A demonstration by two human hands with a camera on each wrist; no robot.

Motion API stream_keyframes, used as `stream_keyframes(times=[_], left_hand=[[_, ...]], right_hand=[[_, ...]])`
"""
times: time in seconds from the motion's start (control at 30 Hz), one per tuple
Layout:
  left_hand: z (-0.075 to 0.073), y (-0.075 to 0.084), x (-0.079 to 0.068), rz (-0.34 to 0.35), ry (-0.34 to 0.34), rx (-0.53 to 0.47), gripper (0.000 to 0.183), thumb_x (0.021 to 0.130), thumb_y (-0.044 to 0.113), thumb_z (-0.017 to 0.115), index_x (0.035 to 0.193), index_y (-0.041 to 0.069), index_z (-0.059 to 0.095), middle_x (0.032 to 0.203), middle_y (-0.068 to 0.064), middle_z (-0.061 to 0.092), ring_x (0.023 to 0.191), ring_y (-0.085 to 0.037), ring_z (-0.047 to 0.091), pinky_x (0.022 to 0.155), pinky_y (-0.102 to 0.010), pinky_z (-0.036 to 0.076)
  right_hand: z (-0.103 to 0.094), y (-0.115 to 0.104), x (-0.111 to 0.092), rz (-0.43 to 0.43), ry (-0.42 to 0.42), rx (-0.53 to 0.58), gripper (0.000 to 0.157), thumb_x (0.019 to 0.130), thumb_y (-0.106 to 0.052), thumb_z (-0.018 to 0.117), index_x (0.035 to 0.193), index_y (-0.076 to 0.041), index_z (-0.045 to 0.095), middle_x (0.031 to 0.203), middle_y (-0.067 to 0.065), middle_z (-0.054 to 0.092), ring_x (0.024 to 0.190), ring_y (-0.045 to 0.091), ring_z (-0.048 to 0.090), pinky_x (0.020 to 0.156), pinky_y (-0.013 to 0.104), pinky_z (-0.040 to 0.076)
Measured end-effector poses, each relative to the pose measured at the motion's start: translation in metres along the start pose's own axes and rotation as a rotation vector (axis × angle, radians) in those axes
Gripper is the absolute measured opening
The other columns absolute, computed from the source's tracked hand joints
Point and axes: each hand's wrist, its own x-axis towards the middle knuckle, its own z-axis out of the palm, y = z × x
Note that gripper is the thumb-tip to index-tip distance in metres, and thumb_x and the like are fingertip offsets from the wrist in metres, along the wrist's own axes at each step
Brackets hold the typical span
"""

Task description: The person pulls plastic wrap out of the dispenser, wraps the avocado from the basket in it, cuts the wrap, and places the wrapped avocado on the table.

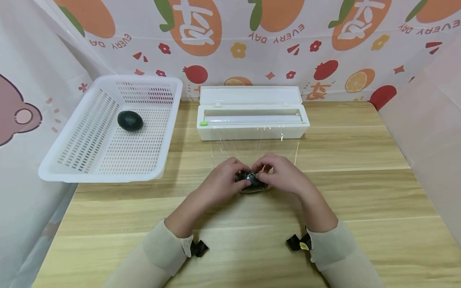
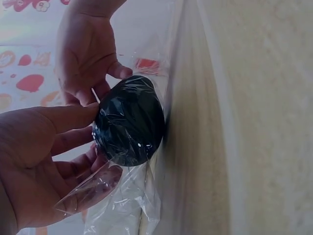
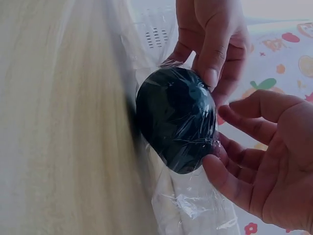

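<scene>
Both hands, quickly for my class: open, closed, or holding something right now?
Left hand: closed, holding the dark oval item covered in clear film.
Right hand: closed, also holding that item.

Curtained tabletop booth, home or studio unclear: fruit-print cloth (image 1: 234, 40) behind wood-grain table (image 1: 360, 196), pale side cloths (image 1: 32, 52).

Upper left: white, rectangular, perforated plastic basket (image 1: 108, 177), containing one blackish-green, egg-shaped object (image 1: 130, 121). Upper centre: long white box (image 1: 230, 134), lid (image 1: 250, 95) raised, pale roll (image 1: 252, 119) inside, small bright-green tab (image 1: 203, 123) at left of front edge. From box towards frame centre: clear plastic film (image 1: 259, 148). At centre: second dark, rounded object (image 1: 254, 184), glossy, held between left hand (image 1: 224, 178) and right hand (image 1: 282, 173). Beneath: pale wood-grained tabletop (image 1: 378, 192). Along top: white fruit-printed cloth (image 1: 237, 68).
</scene>
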Motion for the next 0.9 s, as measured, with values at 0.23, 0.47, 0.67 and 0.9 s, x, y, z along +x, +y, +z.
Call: stream_keyframes(times=[0.23,0.47,0.67,0.9], left_hand=[[-0.002,-0.006,0.001,0.000,-0.023,0.000,0.028,0.089,0.025,0.074,0.115,0.014,0.070,0.107,0.000,0.062,0.096,-0.016,0.059,0.084,-0.035,0.050],[-0.015,-0.003,-0.001,-0.035,0.075,-0.019,0.033,0.091,0.025,0.071,0.119,0.009,0.067,0.116,-0.005,0.063,0.104,-0.025,0.061,0.087,-0.040,0.053],[-0.008,0.008,-0.004,0.040,0.057,-0.015,0.039,0.083,0.020,0.080,0.118,0.008,0.067,0.115,-0.006,0.062,0.106,-0.024,0.059,0.091,-0.039,0.051],[0.006,0.007,-0.003,0.027,0.047,0.036,0.043,0.077,0.008,0.083,0.117,0.011,0.068,0.115,-0.004,0.060,0.112,-0.023,0.053,0.100,-0.038,0.046]], right_hand=[[0.003,0.002,0.002,0.022,-0.020,-0.012,0.017,0.085,-0.023,0.077,0.100,-0.018,0.073,0.097,-0.002,0.064,0.084,0.015,0.058,0.070,0.032,0.053],[0.003,0.002,0.003,0.035,-0.002,-0.057,0.020,0.083,-0.025,0.079,0.100,-0.017,0.071,0.097,-0.002,0.064,0.082,0.015,0.058,0.069,0.031,0.052],[0.003,0.002,0.004,0.043,0.004,-0.058,0.020,0.084,-0.025,0.078,0.102,-0.018,0.072,0.095,-0.003,0.064,0.081,0.015,0.058,0.069,0.031,0.051],[0.001,0.001,0.004,0.051,0.024,-0.065,0.022,0.086,-0.025,0.076,0.106,-0.017,0.072,0.097,-0.001,0.066,0.080,0.014,0.059,0.069,0.031,0.050]])
